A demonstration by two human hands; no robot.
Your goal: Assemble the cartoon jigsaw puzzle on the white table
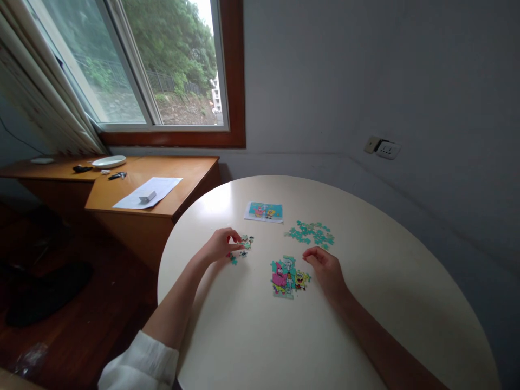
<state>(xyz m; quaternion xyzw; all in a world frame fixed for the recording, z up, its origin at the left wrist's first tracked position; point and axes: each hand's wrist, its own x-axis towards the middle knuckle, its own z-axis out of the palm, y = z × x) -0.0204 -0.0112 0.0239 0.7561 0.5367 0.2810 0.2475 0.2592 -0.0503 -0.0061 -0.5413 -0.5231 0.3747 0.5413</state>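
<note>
A partly joined jigsaw puzzle (pixel 284 279) lies on the round table, showing a pink, a pale teal and a yellow cartoon figure. My left hand (pixel 221 245) is over a small group of loose puzzle pieces (pixel 246 245). Its thumb and forefinger are a little apart, the thumb tip touching or just beside one piece. Just right of the joined part, my right hand (pixel 325 265) hovers with thumb and fingertips pinched together. Whatever may be between those fingertips is too small to make out. Beyond it lies a spread of teal puzzle pieces (pixel 311 234).
A printed reference picture (pixel 264 212) lies toward the far side of the pale round table (pixel 365 336). At left, a wooden desk (pixel 195 179) holds a paper sheet (pixel 166 187), a small whitish block (pixel 147 196) and a white plate (pixel 109 162). A wall with a socket (pixel 388 150) stands behind.
</note>
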